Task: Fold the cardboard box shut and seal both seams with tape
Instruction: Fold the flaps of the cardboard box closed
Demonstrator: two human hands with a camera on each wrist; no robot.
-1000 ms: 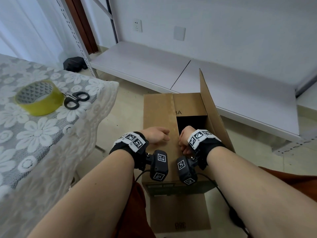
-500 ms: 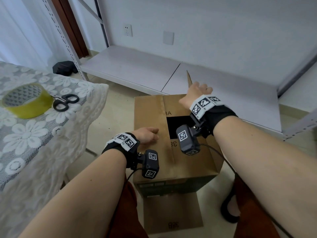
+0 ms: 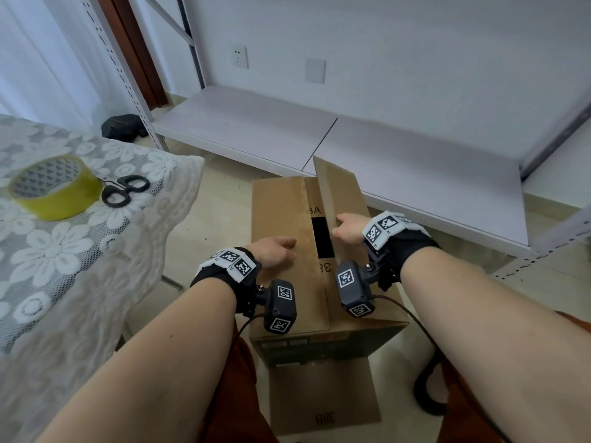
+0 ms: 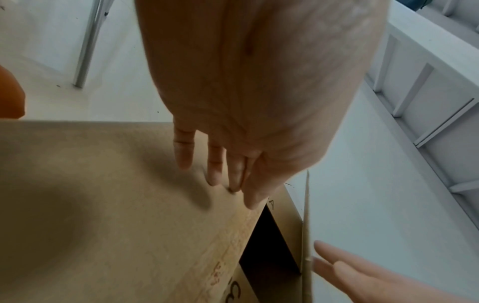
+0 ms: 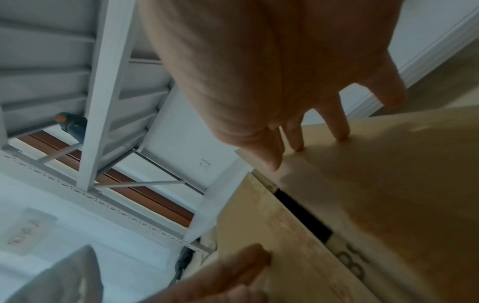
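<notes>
A pale floor is filling the frame's centre, with the cardboard box [image 3: 319, 266] standing on it. The left hand [image 3: 275, 252], fingers straight, is pressing the left flap [image 3: 281, 219] flat. The right hand [image 3: 350, 230], fingers extended, is pushing the tilted right flap [image 3: 342, 193] leftward toward the long central gap.

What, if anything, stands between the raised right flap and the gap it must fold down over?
Nothing visible does. The right flap tilts above the dark gap, the right hand on its outer face; the left hand presses the left flap, clear of the gap.
</notes>
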